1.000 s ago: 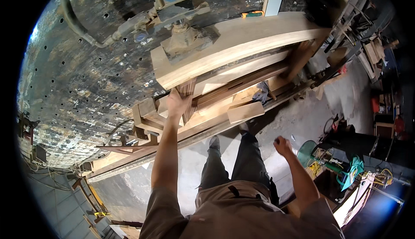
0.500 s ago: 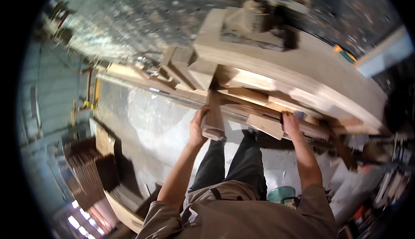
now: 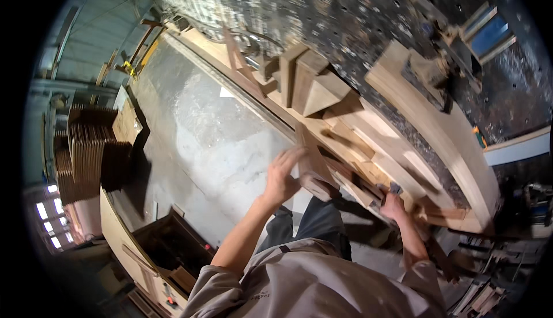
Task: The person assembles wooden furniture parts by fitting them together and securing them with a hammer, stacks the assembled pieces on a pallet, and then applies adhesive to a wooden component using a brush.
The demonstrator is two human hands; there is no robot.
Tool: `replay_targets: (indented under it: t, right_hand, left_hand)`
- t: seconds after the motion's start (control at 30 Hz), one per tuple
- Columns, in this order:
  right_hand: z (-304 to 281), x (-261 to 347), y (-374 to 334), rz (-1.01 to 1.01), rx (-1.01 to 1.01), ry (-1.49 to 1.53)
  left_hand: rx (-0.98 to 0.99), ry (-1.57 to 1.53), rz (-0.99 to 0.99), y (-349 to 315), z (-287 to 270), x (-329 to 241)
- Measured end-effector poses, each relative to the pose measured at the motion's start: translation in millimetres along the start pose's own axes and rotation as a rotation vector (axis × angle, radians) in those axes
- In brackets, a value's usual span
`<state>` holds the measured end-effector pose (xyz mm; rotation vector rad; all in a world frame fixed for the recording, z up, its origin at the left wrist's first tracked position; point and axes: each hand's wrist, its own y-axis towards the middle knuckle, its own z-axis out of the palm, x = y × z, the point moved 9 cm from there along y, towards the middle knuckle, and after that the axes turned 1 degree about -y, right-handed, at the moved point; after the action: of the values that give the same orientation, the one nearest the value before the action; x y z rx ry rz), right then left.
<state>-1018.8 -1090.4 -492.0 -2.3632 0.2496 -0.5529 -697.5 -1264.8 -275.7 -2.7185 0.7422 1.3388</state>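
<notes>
My left hand (image 3: 282, 178) is beside the left face of a thick wooden board (image 3: 315, 171) that juts toward me from the bench edge. Its fingers are loosely stretched, slightly smeared, and do not wrap the board. Farther right, my right hand (image 3: 393, 206) is closed at the near edge of the bench, among narrow wooden strips (image 3: 352, 175). What lies inside its fingers is hidden; a small grey piece (image 3: 395, 188) shows just beyond them. Behind the strips runs a long curved wooden beam (image 3: 432, 125).
Angled wooden blocks (image 3: 308, 82) stand on the bench left of the beam. A dark perforated metal tabletop (image 3: 322, 13) stretches behind. Stacked brown slats (image 3: 92, 151) and an open dark cabinet (image 3: 173, 246) stand on the left. An orange-and-green tool (image 3: 479, 136) lies at right.
My view has turned, so the bench now slants down to the right. The left hand has loosened from the thick board. The flat piece near my right hand no longer sticks out toward me.
</notes>
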Motion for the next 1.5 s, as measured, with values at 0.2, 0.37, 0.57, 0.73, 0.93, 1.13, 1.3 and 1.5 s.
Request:
replay_targets:
  t: [0.2, 0.37, 0.57, 0.73, 0.93, 1.13, 1.3, 1.5]
  right_hand:
    - [-18.8, 84.7, -67.8, -0.064, 0.19, 0.068]
    - [3.6, 172.1, -80.4, -0.178, 0.448, 0.269]
    - [28.5, 313.8, -86.6, -0.111, 0.604, 0.388]
    - [67.9, 395.2, -50.4, -0.217, 0.611, 0.181]
    - [82.5, 530.3, -24.3, -0.323, 0.618, 0.087]
    - [104.8, 674.3, 42.8, -0.374, 0.875, 0.013]
    - [121.6, 799.7, 95.9, -0.288, 1.168, 0.12]
    - [122.4, 949.3, 153.3, -0.315, 1.243, 0.017]
  left_hand:
    - [-0.491, -0.277, -0.147, -80.9, -111.0, 1.4]
    - [-0.698, -0.474, -0.506, -223.7, -161.3, 93.1]
    - [-0.845, -0.631, -0.818, -405.7, -188.3, 172.2]
    - [-0.957, -0.728, -0.966, -495.0, -216.9, 214.6]
    - [-0.975, -0.774, -0.937, -499.3, -283.1, 267.5]
    - [-1.06, -0.857, -0.936, -472.2, -376.1, 341.6]
    - [-1.148, -0.811, -1.027, -465.7, -451.8, 379.8]
    - [-1.387, -0.811, -1.104, -485.0, -530.6, 418.2]
